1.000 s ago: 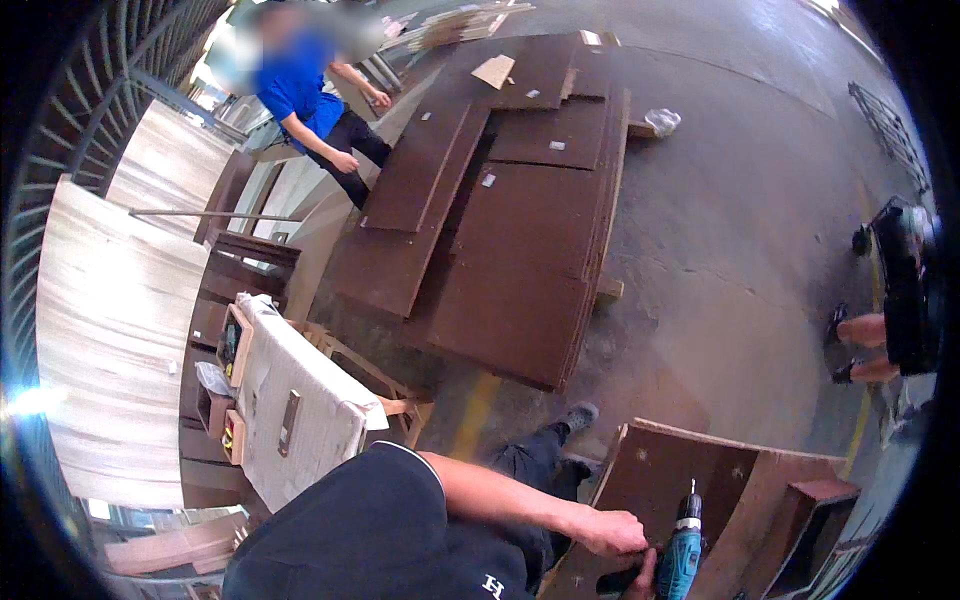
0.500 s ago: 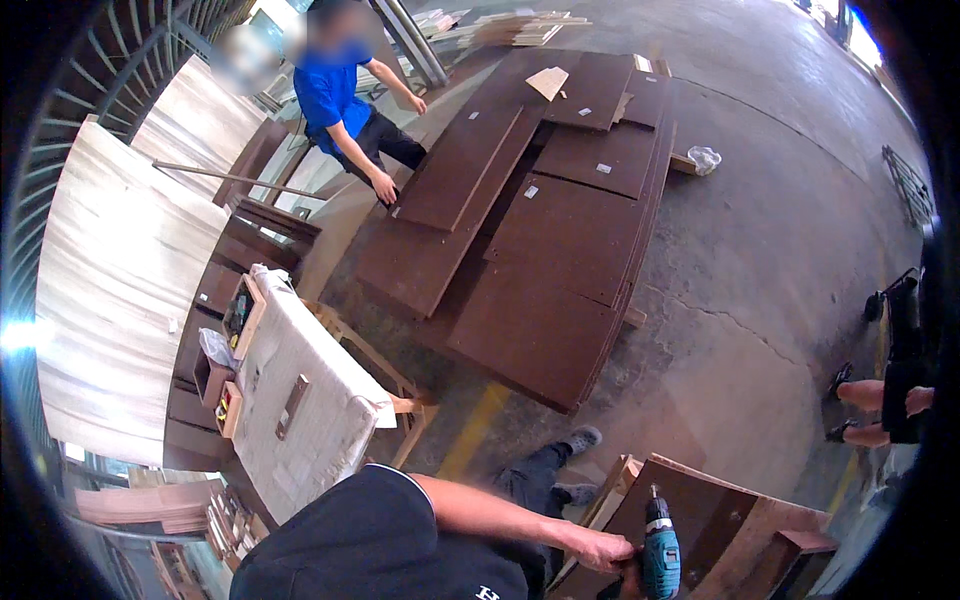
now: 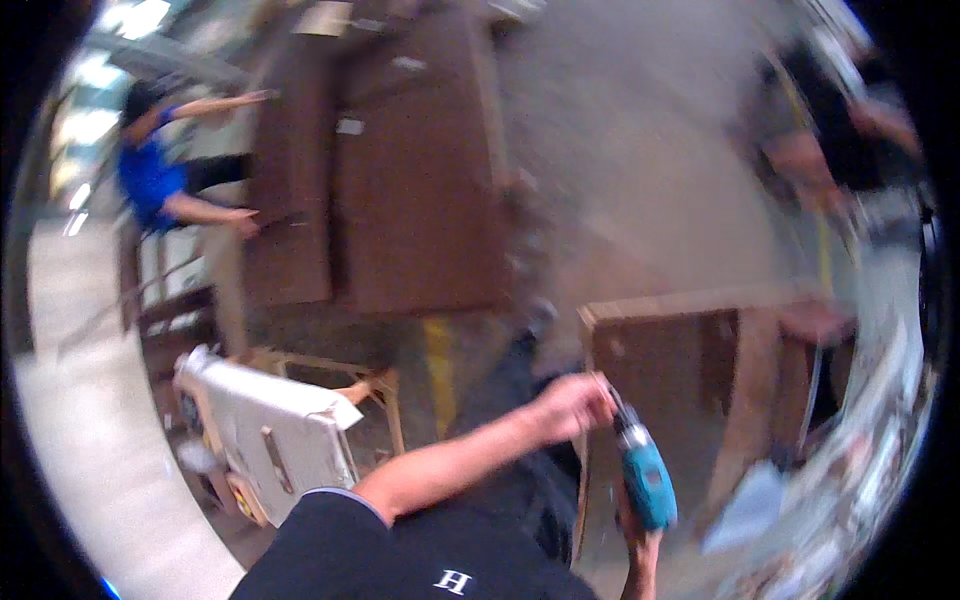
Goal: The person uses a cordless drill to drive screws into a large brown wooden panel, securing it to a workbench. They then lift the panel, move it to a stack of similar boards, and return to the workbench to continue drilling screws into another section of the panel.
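Note:
My right hand (image 3: 638, 530) grips a teal cordless drill (image 3: 648, 485) from below. Its chuck points up and left, toward my other hand. With fingers pinched together, my left hand (image 3: 572, 408) is right at the dark tip of the drill. Whatever lies between those fingers is blurred and too small to make out. Under and beside the drill stands a brown panel piece (image 3: 660, 375) with a pale wooden edge.
Large brown panels (image 3: 420, 210) lie stacked ahead. A person in blue (image 3: 160, 185) stands at their left; another person (image 3: 835, 130) is at far right. A cloth-covered table (image 3: 300, 420) stands left, and a brown block (image 3: 820, 322) sits on the panel piece.
My view has swung right and blurred. My left hand has moved up to the drill's tip. The drill now tilts up and left, and the person in blue has both arms stretched over the panels.

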A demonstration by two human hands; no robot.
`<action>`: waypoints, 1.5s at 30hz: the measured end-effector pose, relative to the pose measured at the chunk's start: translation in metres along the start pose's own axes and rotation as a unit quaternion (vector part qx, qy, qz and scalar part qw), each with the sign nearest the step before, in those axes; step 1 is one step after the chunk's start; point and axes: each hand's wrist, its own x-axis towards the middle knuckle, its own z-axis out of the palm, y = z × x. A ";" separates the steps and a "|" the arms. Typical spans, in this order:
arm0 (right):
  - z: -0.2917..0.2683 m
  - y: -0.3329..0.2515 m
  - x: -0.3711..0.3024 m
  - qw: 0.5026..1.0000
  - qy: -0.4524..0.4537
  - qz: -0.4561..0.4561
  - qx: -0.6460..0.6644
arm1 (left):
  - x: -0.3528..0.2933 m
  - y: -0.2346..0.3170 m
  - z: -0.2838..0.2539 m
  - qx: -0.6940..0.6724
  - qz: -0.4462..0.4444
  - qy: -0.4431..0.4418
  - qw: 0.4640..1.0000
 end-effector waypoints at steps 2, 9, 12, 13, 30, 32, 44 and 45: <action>-0.003 -0.011 0.017 0.995 -0.045 0.064 0.060 | 0.002 0.017 0.010 -0.062 -0.023 0.027 0.997; -0.001 0.012 0.019 0.987 -0.122 0.046 0.092 | 0.002 0.012 0.022 -0.093 -0.008 0.063 0.994; 0.002 0.000 0.021 0.987 -0.119 0.065 0.087 | 0.001 0.024 0.021 -0.114 -0.035 0.068 0.991; 0.002 0.000 0.022 0.986 -0.124 0.070 0.089 | 0.001 0.024 0.020 -0.115 -0.035 0.071 0.990; -0.002 -0.001 0.036 0.977 -0.131 0.126 0.110 | 0.015 0.034 0.020 -0.147 -0.027 0.052 0.987; -0.003 -0.002 0.039 0.976 -0.125 0.132 0.116 | 0.015 0.035 0.018 -0.122 -0.024 0.055 0.991; -0.030 -0.018 0.094 0.968 -0.137 0.177 0.109 | 0.057 0.037 0.006 -0.064 -0.099 0.037 0.992; -0.027 -0.016 0.094 0.965 -0.135 0.191 0.119 | 0.061 0.037 0.005 -0.070 -0.100 0.029 0.992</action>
